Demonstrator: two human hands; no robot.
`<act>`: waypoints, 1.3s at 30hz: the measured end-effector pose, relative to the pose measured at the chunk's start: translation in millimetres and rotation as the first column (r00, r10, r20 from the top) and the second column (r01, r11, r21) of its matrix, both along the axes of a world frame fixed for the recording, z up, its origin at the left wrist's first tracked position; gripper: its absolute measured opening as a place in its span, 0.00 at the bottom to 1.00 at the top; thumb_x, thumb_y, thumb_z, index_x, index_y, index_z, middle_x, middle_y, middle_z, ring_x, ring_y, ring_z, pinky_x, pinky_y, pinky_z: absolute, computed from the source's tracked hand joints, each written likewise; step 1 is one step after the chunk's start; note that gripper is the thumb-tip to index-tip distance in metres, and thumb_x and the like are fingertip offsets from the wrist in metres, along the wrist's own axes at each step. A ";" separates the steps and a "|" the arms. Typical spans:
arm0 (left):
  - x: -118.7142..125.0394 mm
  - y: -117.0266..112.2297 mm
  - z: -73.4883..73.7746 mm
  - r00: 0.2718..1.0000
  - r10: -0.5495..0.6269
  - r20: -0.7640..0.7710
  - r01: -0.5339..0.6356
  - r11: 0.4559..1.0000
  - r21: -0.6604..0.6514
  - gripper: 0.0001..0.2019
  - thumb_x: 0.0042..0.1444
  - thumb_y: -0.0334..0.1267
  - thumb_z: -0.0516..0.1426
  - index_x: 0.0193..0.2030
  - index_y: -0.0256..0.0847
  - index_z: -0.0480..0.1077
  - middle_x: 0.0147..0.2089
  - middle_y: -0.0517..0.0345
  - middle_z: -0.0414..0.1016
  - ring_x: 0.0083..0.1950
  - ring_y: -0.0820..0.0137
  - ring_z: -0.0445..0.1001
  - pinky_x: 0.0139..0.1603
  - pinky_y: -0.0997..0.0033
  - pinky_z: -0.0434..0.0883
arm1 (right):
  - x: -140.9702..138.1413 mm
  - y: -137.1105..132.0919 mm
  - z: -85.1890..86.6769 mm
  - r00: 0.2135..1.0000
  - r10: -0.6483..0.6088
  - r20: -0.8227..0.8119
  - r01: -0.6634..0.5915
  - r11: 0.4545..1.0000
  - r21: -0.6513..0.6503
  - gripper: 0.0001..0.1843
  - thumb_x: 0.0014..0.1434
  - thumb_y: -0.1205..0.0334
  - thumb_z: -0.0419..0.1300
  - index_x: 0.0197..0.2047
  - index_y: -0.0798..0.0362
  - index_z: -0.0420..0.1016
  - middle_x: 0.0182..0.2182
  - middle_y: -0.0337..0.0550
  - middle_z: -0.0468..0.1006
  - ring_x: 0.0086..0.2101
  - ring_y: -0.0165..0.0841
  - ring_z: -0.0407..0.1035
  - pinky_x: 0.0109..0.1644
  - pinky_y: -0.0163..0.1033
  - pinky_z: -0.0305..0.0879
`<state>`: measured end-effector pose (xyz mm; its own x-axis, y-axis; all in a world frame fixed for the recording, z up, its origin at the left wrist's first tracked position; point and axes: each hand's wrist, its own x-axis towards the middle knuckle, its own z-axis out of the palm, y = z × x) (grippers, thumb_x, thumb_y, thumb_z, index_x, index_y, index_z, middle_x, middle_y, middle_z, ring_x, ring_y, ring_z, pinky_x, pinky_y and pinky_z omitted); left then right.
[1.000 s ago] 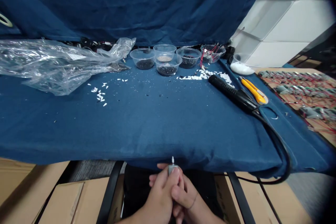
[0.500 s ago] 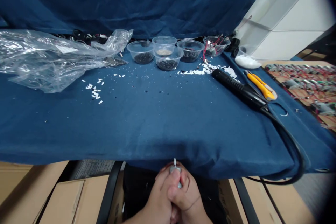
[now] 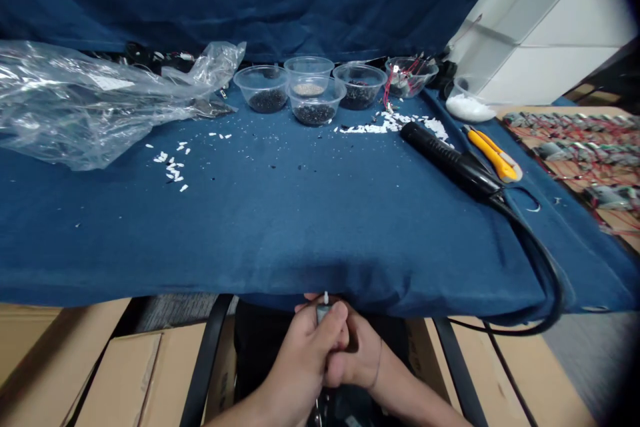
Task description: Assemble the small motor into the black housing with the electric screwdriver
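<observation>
Part [image 3: 323, 311], grey, white-tipped, held by left hand [image 3: 304, 360]; right hand [image 3: 359, 350] curled alongside, can't tell its grip. Likely in-hand handling step; next move calls for steady hold.

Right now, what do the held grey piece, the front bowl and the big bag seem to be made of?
Grey piece: perhaps dull metal, by its grey body; mostly hidden, so unsure.
Front bowl: likely smooth, clear plastic, as the thin walls are see-through.
Big bag: glossy plastic film, judging by crinkles and bright glints.
</observation>
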<state>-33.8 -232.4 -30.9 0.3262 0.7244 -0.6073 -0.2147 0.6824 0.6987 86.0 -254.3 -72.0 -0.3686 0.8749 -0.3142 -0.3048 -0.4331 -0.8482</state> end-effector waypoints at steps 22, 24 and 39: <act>-17.6 3.3 11.7 0.961 -0.123 0.249 0.160 0.978 -0.135 0.18 0.56 0.50 0.60 0.33 0.37 0.61 0.23 0.68 0.54 0.20 0.82 0.54 0.21 0.81 0.60 | 6.3 13.7 1.3 0.998 0.037 -0.059 -0.030 0.993 0.117 0.28 0.59 0.45 0.61 0.57 0.54 0.71 0.55 0.52 0.71 0.57 0.43 0.64 0.65 0.52 0.55; -17.3 0.9 5.1 0.968 -0.115 0.223 0.150 0.978 -0.145 0.21 0.56 0.54 0.59 0.32 0.39 0.59 0.22 0.70 0.51 0.18 0.84 0.47 0.17 0.82 0.54 | 2.8 10.1 1.5 0.993 0.027 -0.118 -0.017 0.997 0.081 0.30 0.57 0.46 0.64 0.58 0.51 0.68 0.57 0.51 0.69 0.58 0.42 0.63 0.64 0.52 0.56; -3.9 -4.9 -1.3 0.986 -0.137 -0.095 0.138 0.990 0.002 0.22 0.55 0.58 0.57 0.36 0.38 0.67 0.26 0.62 0.62 0.21 0.78 0.61 0.17 0.81 0.59 | -38.0 1.1 28.2 0.953 -0.298 -0.059 0.283 0.941 -0.185 0.30 0.49 0.40 0.67 0.42 0.58 0.66 0.40 0.55 0.77 0.41 0.41 0.75 0.43 0.44 0.73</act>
